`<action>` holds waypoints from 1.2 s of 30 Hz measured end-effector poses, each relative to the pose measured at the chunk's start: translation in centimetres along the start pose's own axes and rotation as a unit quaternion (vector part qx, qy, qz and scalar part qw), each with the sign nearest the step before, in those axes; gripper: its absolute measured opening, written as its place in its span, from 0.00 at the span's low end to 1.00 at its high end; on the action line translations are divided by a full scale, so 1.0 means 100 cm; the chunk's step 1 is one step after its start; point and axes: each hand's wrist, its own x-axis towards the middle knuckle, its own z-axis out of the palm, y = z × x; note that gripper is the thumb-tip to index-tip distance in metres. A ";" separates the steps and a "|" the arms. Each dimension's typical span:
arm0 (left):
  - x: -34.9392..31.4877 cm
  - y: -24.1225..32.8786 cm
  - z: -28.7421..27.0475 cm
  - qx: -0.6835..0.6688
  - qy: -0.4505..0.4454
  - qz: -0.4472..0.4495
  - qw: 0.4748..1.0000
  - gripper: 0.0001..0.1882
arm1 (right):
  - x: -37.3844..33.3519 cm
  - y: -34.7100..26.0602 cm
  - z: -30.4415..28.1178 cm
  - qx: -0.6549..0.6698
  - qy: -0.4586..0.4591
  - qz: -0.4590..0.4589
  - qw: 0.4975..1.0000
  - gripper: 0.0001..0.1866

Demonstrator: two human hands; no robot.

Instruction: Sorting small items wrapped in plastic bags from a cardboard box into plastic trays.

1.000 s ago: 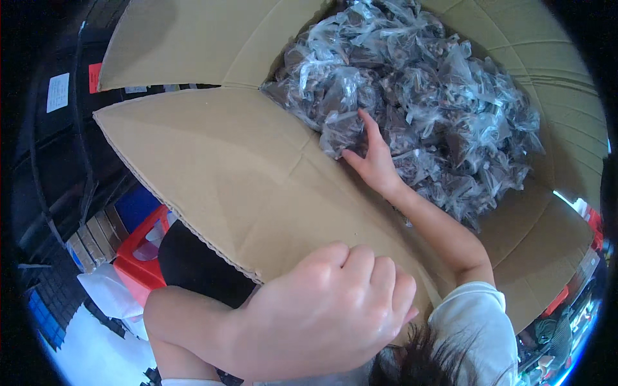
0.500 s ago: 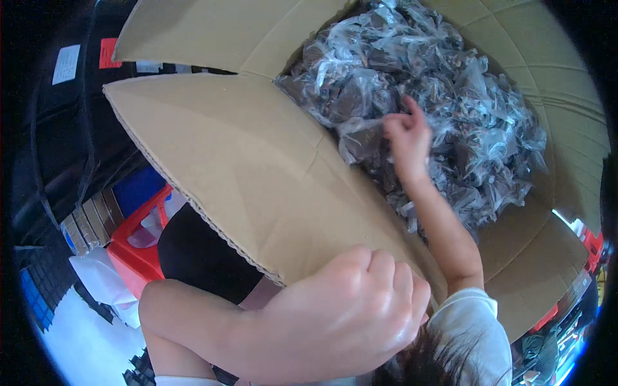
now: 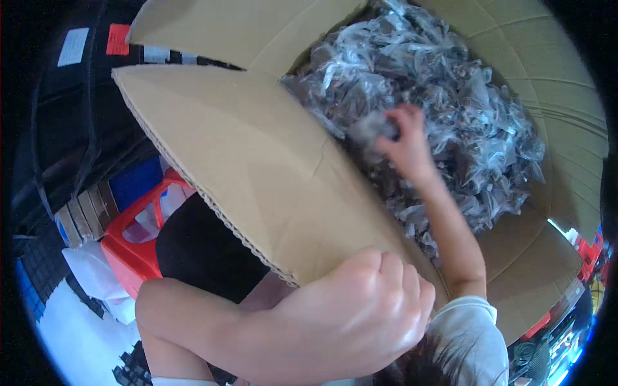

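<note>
**Right grip [image 3: 409, 147] over a heap of clear bags [image 3: 479, 125], left grip [image 3: 367, 315] bunched below**

From my end I count one carton [image 3: 528, 64], the biggest thing in view, its brown flaps folded outward. One heap fills it at two o'clock: clear plastic bags with dark contents, tangled too closely for me to count. Outside the carton, at half past eight, is one red plastic seat [image 3: 129, 251], with one white sack [image 3: 90, 273] just beside it toward its eight o'clock.

I have two grips. The left is at five o'clock, knuckles together in front of the large flap [image 3: 238, 154]; its fingertips are turned away from me, so I cannot tell whether they clamp the cardboard. The right reaches in at two o'clock, thumb and fingers curved around a dark gap. The smallest thing, one blurred bag [image 3: 368, 130], is right at its fingertips, toward ten o'clock from the palm; with that blur, I cannot tell whether it is clamped.
</note>
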 end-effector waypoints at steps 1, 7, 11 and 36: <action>-0.003 0.002 0.001 -0.003 0.005 -0.006 1.000 0.14 | 0.009 -0.006 -0.026 0.019 -0.012 0.013 1.000 0.23; 0.001 0.002 -0.003 -0.002 0.002 0.006 1.000 0.14 | 0.046 -0.008 -0.086 0.003 -0.305 -0.191 0.933 0.22; 0.005 0.001 -0.002 -0.006 -0.001 0.008 1.000 0.14 | 0.057 -0.030 -0.033 -0.002 -0.280 -0.271 0.921 0.24; 0.006 0.003 0.000 -0.011 0.012 -0.008 1.000 0.14 | 0.042 -0.030 0.019 -0.001 -0.109 -0.010 0.994 0.12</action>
